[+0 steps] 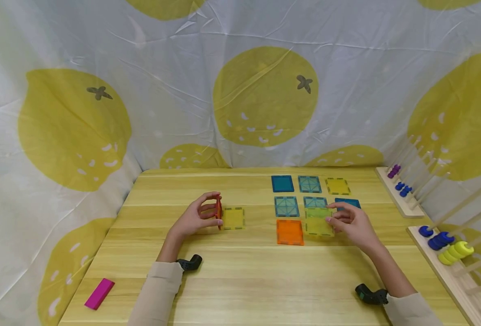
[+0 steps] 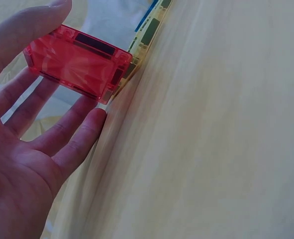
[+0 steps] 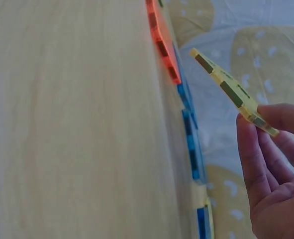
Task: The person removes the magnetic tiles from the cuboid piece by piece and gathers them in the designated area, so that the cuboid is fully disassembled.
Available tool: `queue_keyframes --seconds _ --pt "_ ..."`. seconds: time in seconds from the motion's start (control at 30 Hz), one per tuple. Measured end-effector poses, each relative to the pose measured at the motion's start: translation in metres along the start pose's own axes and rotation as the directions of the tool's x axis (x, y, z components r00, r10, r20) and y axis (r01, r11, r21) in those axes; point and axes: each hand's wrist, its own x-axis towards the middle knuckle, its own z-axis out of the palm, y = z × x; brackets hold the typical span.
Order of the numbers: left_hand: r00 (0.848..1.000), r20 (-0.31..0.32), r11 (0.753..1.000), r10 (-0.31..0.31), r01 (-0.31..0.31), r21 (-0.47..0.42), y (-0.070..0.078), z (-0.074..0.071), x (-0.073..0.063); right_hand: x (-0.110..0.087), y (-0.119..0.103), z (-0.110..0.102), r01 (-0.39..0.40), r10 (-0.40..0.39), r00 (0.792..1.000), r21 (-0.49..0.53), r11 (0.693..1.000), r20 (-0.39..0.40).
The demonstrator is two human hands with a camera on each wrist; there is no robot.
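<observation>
My left hand [image 1: 192, 218] holds a red translucent magnetic tile [image 2: 79, 62] on edge, thumb on one side and fingers on the other. That tile stands upright along the left edge of a yellow tile [image 1: 234, 218] lying flat on the table. My right hand [image 1: 356, 224] pinches another yellow magnetic tile [image 3: 231, 89] by its edge between thumb and fingers. In the right wrist view this tile is tilted and raised above the table. In the head view it overlaps a light blue tile [image 1: 315, 202], just right of a flat orange tile [image 1: 290, 232].
Behind lie more flat tiles: a dark blue tile [image 1: 283, 184], a light blue one and a yellow tile [image 1: 338, 186]. Two wooden peg boards with coloured beads [image 1: 456, 252] stand along the right edge. A magenta block [image 1: 99, 294] lies at the front left.
</observation>
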Motion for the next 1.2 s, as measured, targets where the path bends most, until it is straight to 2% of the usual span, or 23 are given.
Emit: queue_keyframes --seconds 0.3,0.5,0.63,0.93,1.2 --pt "1.000 0.002 1.000 0.003 -0.003 -0.005 0.000 0.000 0.000 -0.007 0.013 -0.009 -0.093 0.093 0.995 -0.018 0.996 0.028" --pt "1.000 -0.012 1.000 0.005 -0.005 -0.004 0.000 0.000 0.000 -0.006 0.018 -0.011 -0.168 0.169 0.983 -0.015 0.986 0.065" --pt "1.000 -0.009 1.000 -0.002 0.002 0.000 0.001 0.000 0.000 -0.005 0.021 -0.009 -0.206 0.209 0.975 -0.049 0.977 0.070" --pt "1.000 -0.011 1.000 -0.011 0.011 -0.004 0.000 0.000 0.000 -0.001 0.025 -0.005 -0.160 0.181 0.980 -0.228 0.961 0.077" --pt "1.000 -0.005 1.000 -0.019 0.019 -0.017 0.000 0.000 -0.001 0.001 0.022 -0.004 -0.144 0.180 0.980 -0.324 0.935 0.082"
